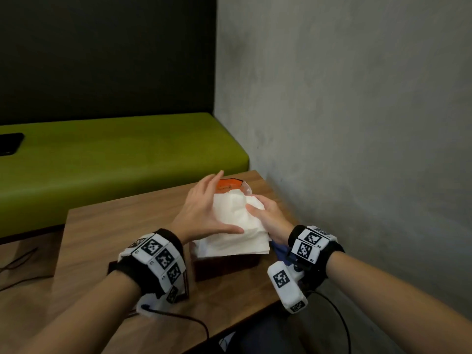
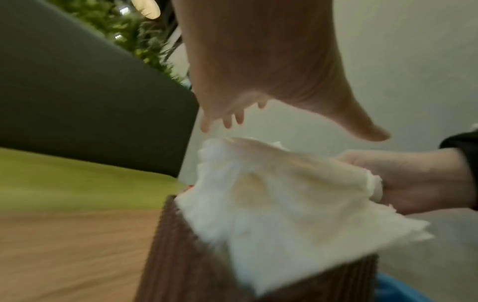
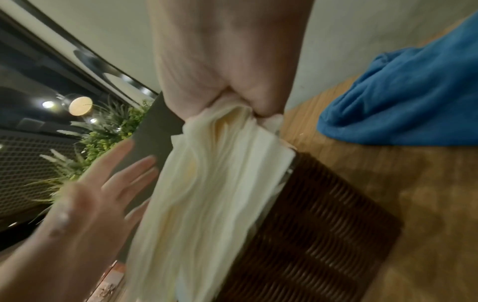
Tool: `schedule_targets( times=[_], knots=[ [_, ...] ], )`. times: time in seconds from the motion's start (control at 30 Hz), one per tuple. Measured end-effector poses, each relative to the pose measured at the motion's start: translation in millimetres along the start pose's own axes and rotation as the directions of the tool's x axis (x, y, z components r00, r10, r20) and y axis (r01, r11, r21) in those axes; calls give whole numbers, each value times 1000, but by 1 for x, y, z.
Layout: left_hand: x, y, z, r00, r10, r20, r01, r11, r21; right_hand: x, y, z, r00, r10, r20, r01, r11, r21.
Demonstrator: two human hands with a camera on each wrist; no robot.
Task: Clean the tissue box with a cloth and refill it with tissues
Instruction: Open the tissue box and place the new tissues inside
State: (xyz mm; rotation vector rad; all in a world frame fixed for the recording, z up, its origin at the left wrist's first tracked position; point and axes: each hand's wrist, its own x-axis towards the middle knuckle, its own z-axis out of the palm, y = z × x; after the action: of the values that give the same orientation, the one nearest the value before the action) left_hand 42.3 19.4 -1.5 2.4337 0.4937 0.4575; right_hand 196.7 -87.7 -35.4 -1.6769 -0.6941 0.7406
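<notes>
A thick stack of white tissues (image 1: 235, 226) is partly inside the dark brown woven tissue box (image 1: 227, 268) on the wooden table (image 1: 107, 226). My right hand (image 1: 265, 215) grips the stack's right edge, the sheets bunched in its fingers (image 3: 258, 102). My left hand (image 1: 204, 208) lies flat and open against the stack's left side, fingers straight, thumb across the top. In the right wrist view the tissues (image 3: 207, 194) slant into the box (image 3: 323, 235). A blue cloth (image 3: 403, 102) lies crumpled on the table right of the box.
An orange tissue wrapper (image 1: 228, 186) lies just behind the box. A grey wall (image 1: 357, 123) runs close along the table's right edge. A green bench (image 1: 115, 162) with a black phone (image 1: 10, 146) stands beyond. Cables (image 1: 178, 318) trail from my wrists.
</notes>
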Motion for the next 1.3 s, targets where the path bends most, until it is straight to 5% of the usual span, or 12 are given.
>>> schedule_targets(
  times=[0.07, 0.2, 0.3, 0.37, 0.43, 0.57, 0.73, 0.83, 0.97, 1.1, 1.17, 1.3],
  knots=[
    [9, 7, 4, 997, 6, 77, -1, 998, -67, -3, -8, -1, 992, -104, 67, 109, 992, -66],
    [24, 1, 3, 963, -269, -3, 240, 864, -443, -7, -31, -9, 949, -289, 124, 297, 954, -47],
    [28, -9, 6, 878, -476, 48, 344, 558, -755, -7, -43, -16, 941, -335, 53, 335, 942, 7],
    [27, -14, 7, 882, -451, 139, 324, 364, -873, -7, -48, -21, 943, -331, -17, 331, 939, 93],
    [26, -17, 8, 892, -394, 222, 350, 290, -891, -6, -51, -25, 946, -313, -80, 323, 929, 183],
    [20, -15, 16, 881, -348, 321, 405, 202, -892, -4, -45, -26, 966, -225, -125, 246, 952, 181],
    [19, -8, 20, 906, -294, 304, 350, 120, -929, -4, -29, -21, 987, -10, -161, 45, 976, 215],
    [16, -10, 23, 909, -312, 278, 326, 112, -939, -11, -33, -20, 998, 56, -40, -37, 924, 380],
    [14, -4, 22, 887, -379, 263, 280, -10, -960, -18, -56, -19, 994, -42, 98, 2, 926, 377],
    [-3, -7, 26, 880, -353, 317, 391, 161, -906, -19, -79, -19, 963, -139, 230, 13, 879, 476],
    [-2, 2, 20, 829, -461, 315, 480, 300, -824, -16, -77, -18, 976, -83, 203, -10, 909, 417],
    [8, -5, 14, 895, -390, 216, 222, -30, -975, -8, -55, -15, 999, -26, -23, 31, 977, 211]
  ],
)
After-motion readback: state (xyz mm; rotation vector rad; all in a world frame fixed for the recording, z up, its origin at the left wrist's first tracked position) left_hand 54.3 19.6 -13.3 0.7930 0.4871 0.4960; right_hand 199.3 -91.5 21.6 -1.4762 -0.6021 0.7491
